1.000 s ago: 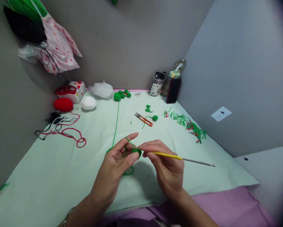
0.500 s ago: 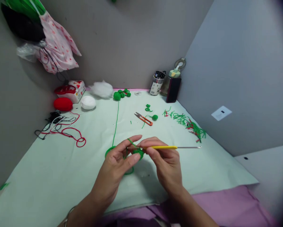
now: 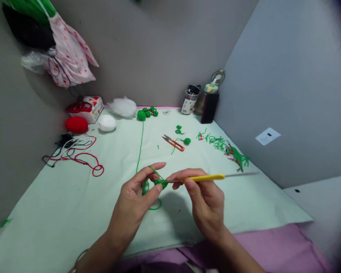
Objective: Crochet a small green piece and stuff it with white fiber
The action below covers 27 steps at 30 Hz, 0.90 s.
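Note:
Between thumb and fingers, my left hand [image 3: 137, 197] pinches a small green crochet piece [image 3: 161, 184], with green yarn looped over its raised index finger. My right hand [image 3: 206, 201] grips a crochet hook [image 3: 204, 178] by its yellow handle. The hook's left tip meets the right edge of the green piece; its other metal end points right, slightly blurred. From my left hand, a strand of green yarn [image 3: 141, 144] runs back across the table to a green yarn ball [image 3: 141, 115]. A loose loop of yarn hangs below the left hand.
Orange-handled thread snips [image 3: 173, 143] lie beyond my hands, beside a small green ball [image 3: 187, 141]. Yarn scraps [image 3: 227, 148] are strewn at right. Red yarn [image 3: 76, 124], white yarn [image 3: 107, 123] and stuffing [image 3: 123, 107] sit back left; a phone [image 3: 209, 108] leans at back right.
My right hand has moved right with the crochet hook, its tip drawing back toward the green piece's edge. My left hand has shifted slightly left, and its index finger sits a little lower.

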Available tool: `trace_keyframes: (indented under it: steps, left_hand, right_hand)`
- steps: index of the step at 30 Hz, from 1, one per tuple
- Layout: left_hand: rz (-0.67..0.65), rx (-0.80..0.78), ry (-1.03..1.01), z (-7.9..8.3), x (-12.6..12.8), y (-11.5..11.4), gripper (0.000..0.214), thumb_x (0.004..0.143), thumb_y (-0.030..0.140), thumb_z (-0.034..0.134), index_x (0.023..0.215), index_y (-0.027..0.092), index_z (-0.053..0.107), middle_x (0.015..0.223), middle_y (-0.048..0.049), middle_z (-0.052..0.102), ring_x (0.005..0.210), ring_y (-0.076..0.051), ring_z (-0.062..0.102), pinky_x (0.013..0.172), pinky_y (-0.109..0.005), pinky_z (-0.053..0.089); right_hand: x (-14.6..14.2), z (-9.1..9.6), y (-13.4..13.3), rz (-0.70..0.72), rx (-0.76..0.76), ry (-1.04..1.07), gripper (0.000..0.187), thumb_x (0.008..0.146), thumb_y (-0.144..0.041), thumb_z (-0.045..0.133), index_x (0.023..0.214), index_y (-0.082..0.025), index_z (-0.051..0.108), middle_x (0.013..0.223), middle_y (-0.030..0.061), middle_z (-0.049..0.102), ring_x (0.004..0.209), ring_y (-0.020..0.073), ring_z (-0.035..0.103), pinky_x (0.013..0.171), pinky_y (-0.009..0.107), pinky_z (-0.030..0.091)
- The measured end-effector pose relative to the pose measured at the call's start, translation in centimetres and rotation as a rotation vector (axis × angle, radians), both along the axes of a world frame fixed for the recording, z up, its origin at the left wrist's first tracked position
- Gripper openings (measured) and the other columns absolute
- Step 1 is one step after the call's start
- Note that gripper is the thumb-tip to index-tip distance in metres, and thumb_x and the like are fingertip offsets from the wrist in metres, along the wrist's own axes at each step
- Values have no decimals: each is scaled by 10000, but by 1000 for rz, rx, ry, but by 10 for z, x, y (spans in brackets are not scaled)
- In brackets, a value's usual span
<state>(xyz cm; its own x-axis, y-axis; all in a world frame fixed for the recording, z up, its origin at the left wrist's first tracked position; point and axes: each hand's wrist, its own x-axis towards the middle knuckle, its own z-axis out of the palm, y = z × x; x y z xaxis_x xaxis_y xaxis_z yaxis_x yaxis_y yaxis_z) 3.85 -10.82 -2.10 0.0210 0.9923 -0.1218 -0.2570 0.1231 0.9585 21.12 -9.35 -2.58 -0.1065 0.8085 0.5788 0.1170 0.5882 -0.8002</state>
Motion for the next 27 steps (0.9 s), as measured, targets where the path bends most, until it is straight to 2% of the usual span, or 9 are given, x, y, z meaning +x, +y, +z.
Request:
trace_keyframes:
  steps: [3,7,9,11,14,16,21,24,27]
  left_hand:
    - [70,23,34,1,5,-2,295,838,233,835,1111,344,843,967,-10,614,918,-167,552,672,-200,471]
    - [7,-94,-209,1,10,-1,513,760,308,919,1256,354,794,894,9,615,848,-139,552,734,-199,477]
    - [-68,-193,-354,1,8,2,575,725,347,942,1277,299,790,857,5,621,832,-136,556,798,-219,482]
    - [-96,-253,-423,1,4,5,541,718,335,942,1236,253,810,863,-3,636,835,-134,563,829,-228,471]
    - [-58,-209,-399,3,1,6,486,744,282,922,1219,283,815,893,8,646,852,-126,561,837,-222,450]
    - [-73,-147,-347,4,1,4,487,765,282,913,1237,325,805,907,14,648,879,-129,558,843,-225,443]
    - [-42,-94,-236,2,8,0,449,793,324,911,1229,359,809,913,18,649,887,-133,541,832,-234,439]
    - [-9,-108,-300,0,11,1,496,780,319,925,1257,354,795,896,23,666,890,-131,581,870,-241,449]
    - [-101,-205,-441,1,11,4,520,763,325,931,1263,279,797,898,-5,695,920,-149,616,913,-259,465]
  right_hand:
    - [0,-2,-2,-70,303,-250,220,1059,-125,511,1161,-208,688,994,70,798,829,184,722,728,333,582]
    - [1,-5,-3,-167,585,-530,254,1006,-67,587,1190,-175,725,1084,138,796,925,225,739,773,358,600]
    - [2,-6,-4,-146,517,-454,297,1004,-55,591,1223,-190,738,1116,136,788,982,227,741,807,357,612]
    - [2,-6,-3,-87,311,-204,301,1022,-76,579,1218,-228,749,1064,92,789,934,201,734,782,339,613]
    - [1,-4,2,24,20,168,239,1048,-153,588,1111,-272,785,947,32,773,778,154,689,680,297,584]
    - [-1,-2,5,80,-49,219,190,1037,-201,634,1045,-272,810,931,34,775,821,164,701,711,303,586]
    - [-4,-3,5,41,12,85,236,1013,-150,660,1116,-298,812,952,36,799,873,175,733,748,308,604]
    - [-4,-8,0,-62,221,-134,365,982,-68,652,1233,-295,787,1059,72,797,914,196,736,754,330,611]
    - [-2,-10,-2,-113,385,-226,430,957,-46,664,1307,-277,759,1130,102,790,954,218,729,776,353,610]
